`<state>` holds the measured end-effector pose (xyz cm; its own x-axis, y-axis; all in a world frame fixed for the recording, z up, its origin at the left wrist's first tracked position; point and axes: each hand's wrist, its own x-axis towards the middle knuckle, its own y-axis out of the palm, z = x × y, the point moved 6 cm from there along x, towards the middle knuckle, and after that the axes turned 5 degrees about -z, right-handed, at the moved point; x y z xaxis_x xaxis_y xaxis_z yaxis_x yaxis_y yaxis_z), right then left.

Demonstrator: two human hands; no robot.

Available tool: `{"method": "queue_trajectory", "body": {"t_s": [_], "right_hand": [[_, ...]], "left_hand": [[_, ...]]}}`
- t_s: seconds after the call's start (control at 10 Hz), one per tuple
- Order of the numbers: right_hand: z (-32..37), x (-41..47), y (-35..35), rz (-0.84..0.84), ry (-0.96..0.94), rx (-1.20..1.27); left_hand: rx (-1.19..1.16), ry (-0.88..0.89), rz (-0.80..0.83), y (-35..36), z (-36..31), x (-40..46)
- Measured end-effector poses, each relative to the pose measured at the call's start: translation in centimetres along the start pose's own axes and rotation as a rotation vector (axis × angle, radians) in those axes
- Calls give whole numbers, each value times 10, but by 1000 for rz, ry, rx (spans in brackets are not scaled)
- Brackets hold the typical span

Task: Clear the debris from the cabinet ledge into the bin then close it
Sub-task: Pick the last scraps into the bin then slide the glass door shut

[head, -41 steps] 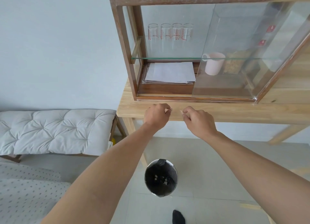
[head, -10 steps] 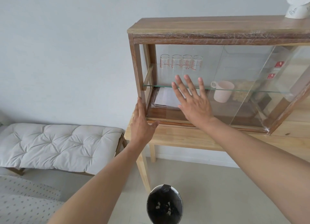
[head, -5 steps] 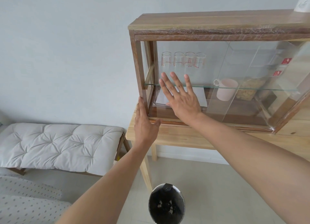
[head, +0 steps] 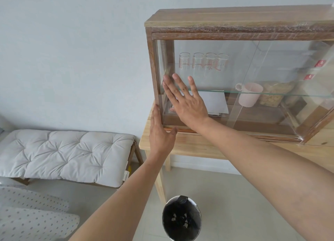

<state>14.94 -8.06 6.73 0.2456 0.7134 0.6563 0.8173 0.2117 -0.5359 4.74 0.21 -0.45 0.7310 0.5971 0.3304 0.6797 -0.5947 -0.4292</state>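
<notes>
A wooden cabinet [head: 235,22] with sliding glass doors stands on a pale wooden table [head: 198,145]. My right hand [head: 186,101] lies flat, fingers spread, against the left glass door [head: 207,74], whose edge is at the left frame post. My left hand [head: 160,132] is open and braces the lower left corner of the frame. On the floor below stands a round bin [head: 181,218] with a black liner and small pale scraps inside. The ledge in front of the doors shows bare wood.
Inside the cabinet are several measuring glasses [head: 203,62], a stack of white paper [head: 215,103], a pink mug [head: 250,94] and a jar of snacks [head: 273,94]. A cushioned bench [head: 66,154] stands at the left, a dotted cushion [head: 34,217] nearer me.
My hands left the table edge and rose to the cabinet. Over the last second my right hand slid the glass door leftward to the frame post while my left hand stayed on the corner.
</notes>
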Motion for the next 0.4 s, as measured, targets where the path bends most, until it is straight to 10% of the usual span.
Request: {"method": "queue_trajectory", "body": {"t_s": [0.4], "right_hand": [[-33, -25, -63, 218, 60, 307]], "left_hand": [[583, 68, 316, -28, -34, 1]]}}
